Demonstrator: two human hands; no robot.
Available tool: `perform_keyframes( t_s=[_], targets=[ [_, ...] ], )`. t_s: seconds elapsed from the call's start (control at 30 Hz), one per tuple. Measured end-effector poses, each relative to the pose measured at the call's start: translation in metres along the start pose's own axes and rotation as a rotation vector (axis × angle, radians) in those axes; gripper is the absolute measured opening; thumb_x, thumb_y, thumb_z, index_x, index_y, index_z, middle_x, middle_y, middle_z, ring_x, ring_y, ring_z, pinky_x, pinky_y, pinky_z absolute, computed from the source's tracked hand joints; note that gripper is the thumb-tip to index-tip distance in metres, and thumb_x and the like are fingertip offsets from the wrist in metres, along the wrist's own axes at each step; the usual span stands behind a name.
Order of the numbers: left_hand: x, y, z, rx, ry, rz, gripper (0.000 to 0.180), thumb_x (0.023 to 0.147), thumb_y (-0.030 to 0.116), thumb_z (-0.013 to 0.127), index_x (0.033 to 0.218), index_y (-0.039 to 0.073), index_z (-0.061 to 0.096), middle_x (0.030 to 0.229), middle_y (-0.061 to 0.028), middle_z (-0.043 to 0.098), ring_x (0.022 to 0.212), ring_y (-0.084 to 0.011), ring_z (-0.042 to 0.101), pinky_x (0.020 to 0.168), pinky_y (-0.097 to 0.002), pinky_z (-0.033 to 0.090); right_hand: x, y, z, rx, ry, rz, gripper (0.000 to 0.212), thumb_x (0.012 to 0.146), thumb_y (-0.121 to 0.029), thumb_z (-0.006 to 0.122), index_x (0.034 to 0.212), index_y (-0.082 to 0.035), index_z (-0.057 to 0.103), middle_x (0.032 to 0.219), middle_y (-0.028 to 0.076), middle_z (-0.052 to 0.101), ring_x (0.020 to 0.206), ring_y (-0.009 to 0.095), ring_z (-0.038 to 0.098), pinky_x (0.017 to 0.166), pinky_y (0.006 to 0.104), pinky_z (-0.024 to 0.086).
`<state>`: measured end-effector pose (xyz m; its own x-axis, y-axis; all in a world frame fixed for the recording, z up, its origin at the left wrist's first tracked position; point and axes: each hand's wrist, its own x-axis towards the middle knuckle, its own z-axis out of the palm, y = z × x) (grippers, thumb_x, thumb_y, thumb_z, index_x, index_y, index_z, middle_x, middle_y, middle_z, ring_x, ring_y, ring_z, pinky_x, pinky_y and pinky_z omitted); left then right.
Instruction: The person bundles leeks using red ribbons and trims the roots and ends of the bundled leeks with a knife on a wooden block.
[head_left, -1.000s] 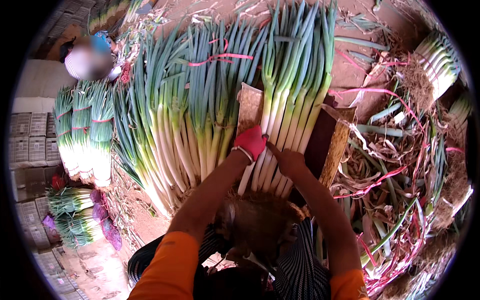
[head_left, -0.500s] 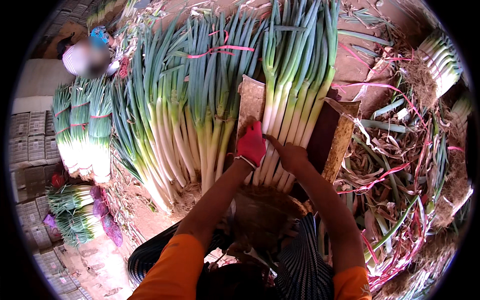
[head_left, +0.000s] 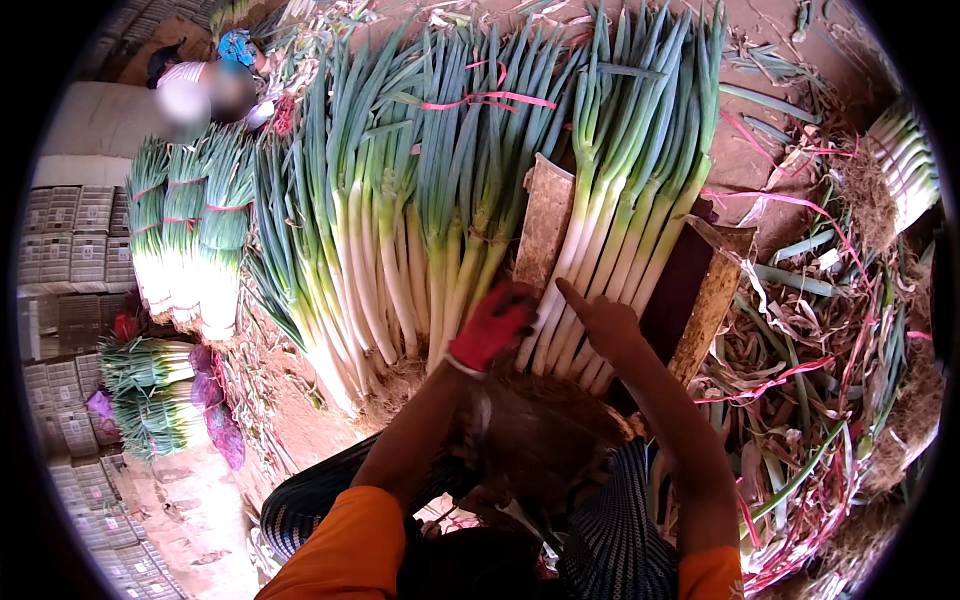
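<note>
A bunch of long green onions [head_left: 622, 215], white stalks toward me and green tops away, lies between two worn boards. Over its lower white stalks is my bare right hand [head_left: 608, 328]. That hand's index finger is stretched out across the stalks, while the other fingers look bent. My left hand [head_left: 492, 328], in a red glove, is just left of this bunch, close to the near end of the left board [head_left: 545, 222]. Motion smears its fingers, so their grip is unclear. Roots at the bunch's near end are partly in shadow.
More green onions [head_left: 375, 230] lie to the left, some under a pink tie [head_left: 490, 101]. The right board [head_left: 708, 310] borders a heap of dry leaves and pink strips [head_left: 790, 400]. Tied bundles [head_left: 183, 235] and stacked crates [head_left: 85, 235] are far left. Another person [head_left: 205, 95] is at the back left.
My left hand has drawn back from the stalks, toward the lower left of the bunch. My right hand remains over the stalks. The whole view has shifted slightly.
</note>
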<state>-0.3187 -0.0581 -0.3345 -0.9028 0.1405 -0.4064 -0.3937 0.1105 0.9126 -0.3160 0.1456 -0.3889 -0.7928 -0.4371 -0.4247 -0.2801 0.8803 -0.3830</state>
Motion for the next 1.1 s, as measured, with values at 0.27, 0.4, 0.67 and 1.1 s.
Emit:
perform_keyframes(
  t_s=[0.27, 0.4, 0.67, 1.1],
  targets=[
    [-0.024, -0.025, -0.111, 0.959, 0.323, -0.118, 0.031, 0.083, 0.032, 0.061, 0.097, 0.005, 0.055, 0.085, -0.0145, 0.061, 0.079, -0.0261, 0.063, 0.067, -0.0379, 0.050, -0.002, -0.002, -0.012, 0.098, -0.091, 0.052, 0.087, 0.083, 0.004, 0.051, 0.146, -0.036, 0.005, 0.084, 0.015, 0.057, 0.069, 0.027, 0.062, 0.055, 0.0395, 0.052],
    [-0.030, -0.042, -0.091, 1.380, 0.290, -0.099, 0.043, 0.076, 0.042, 0.063, 0.094, 0.004, 0.056, 0.087, -0.0181, 0.063, 0.089, -0.0374, 0.060, 0.076, -0.0455, 0.048, -0.002, 0.000, -0.001, 0.082, -0.016, 0.040, 0.088, 0.083, 0.003, 0.051, 0.146, -0.037, 0.004, 0.083, 0.014, 0.058, 0.069, 0.027, 0.062, 0.055, 0.0401, 0.051],
    [-0.014, 0.088, -0.075, 0.074, 0.422, -0.120, 0.018, 0.083, 0.017, 0.064, 0.093, 0.007, 0.054, 0.067, -0.0033, 0.053, 0.049, -0.0145, 0.054, 0.041, -0.0290, 0.047, -0.003, 0.001, 0.000, 0.084, 0.022, 0.035, 0.086, 0.083, 0.002, 0.050, 0.146, -0.036, 0.005, 0.080, 0.013, 0.058, 0.065, 0.027, 0.061, 0.053, 0.0398, 0.050],
    [0.087, 0.031, 0.029, 0.869, 0.287, 0.261, 0.021, 0.082, 0.022, 0.063, 0.091, 0.007, 0.050, 0.077, -0.0159, 0.061, 0.061, -0.0271, 0.062, 0.053, -0.0391, 0.051, -0.001, -0.001, -0.002, 0.133, -0.011, 0.024, 0.085, 0.083, 0.000, 0.050, 0.146, -0.036, 0.006, 0.078, 0.014, 0.058, 0.066, 0.027, 0.062, 0.053, 0.0399, 0.050]
  ],
)
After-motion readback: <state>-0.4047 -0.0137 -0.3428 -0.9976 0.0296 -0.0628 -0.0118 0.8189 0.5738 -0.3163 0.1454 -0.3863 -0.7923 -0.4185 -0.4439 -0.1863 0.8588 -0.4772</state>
